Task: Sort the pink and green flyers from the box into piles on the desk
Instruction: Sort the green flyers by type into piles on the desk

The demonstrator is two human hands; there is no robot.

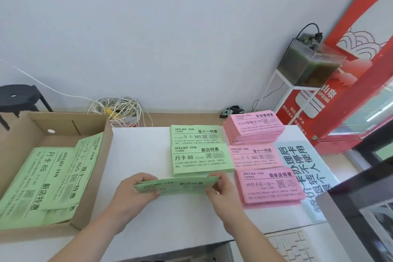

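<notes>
My left hand (133, 194) and my right hand (221, 189) each grip one end of a thin bunch of green flyers (177, 185), held just above the white desk (148, 217). Behind it lie two green piles (202, 160), (194, 135) and three pink piles (254, 128), (256, 156), (274, 186). The cardboard box (93, 193) on the left holds more green flyers (42, 187); no pink ones show in it.
A blue printed sheet (302, 168) lies at the desk's right edge beside the pink piles. A white keyboard (291, 244) sits near the front right. Tangled white cables (119, 108), a black stool (19, 95) and a fish tank (308, 64) stand behind the desk.
</notes>
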